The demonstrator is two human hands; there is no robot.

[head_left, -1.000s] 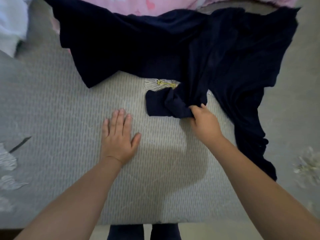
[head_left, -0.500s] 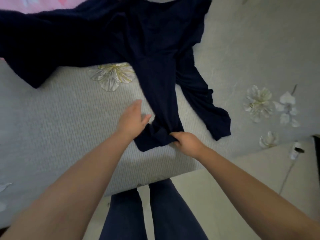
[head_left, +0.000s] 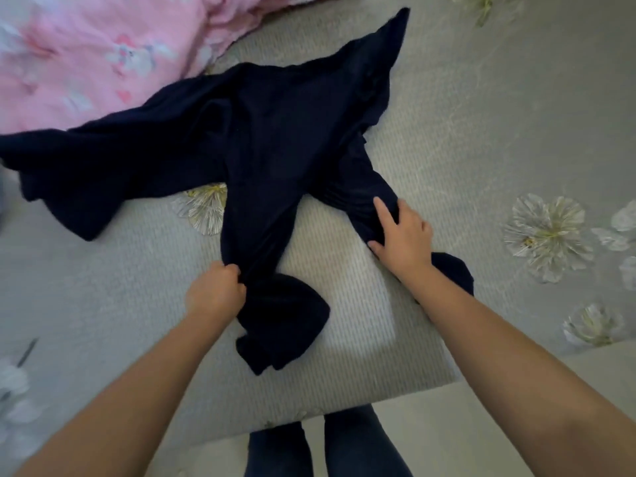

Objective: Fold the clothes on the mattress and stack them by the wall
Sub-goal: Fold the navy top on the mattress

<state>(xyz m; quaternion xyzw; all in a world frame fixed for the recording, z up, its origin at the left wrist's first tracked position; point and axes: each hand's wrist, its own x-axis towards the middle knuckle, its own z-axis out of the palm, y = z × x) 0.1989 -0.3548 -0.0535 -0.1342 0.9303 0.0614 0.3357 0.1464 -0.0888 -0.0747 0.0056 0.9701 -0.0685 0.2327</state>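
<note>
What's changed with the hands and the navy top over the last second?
The left hand, flat on the mattress a second ago, now grips the nearer sleeve of the navy top, which the right hand held before. The right hand let that go and now grips the other sleeve, to the right. The top still lies crumpled and unfolded, its far edge on the pink blanket.

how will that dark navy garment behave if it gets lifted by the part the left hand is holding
Probably floppy: the navy garment bunches into soft folds where the left hand grips it. It likely drapes and trails, since its limbs sprawl loosely over the mattress. It seems light, as it wrinkles easily under the right hand.
</note>
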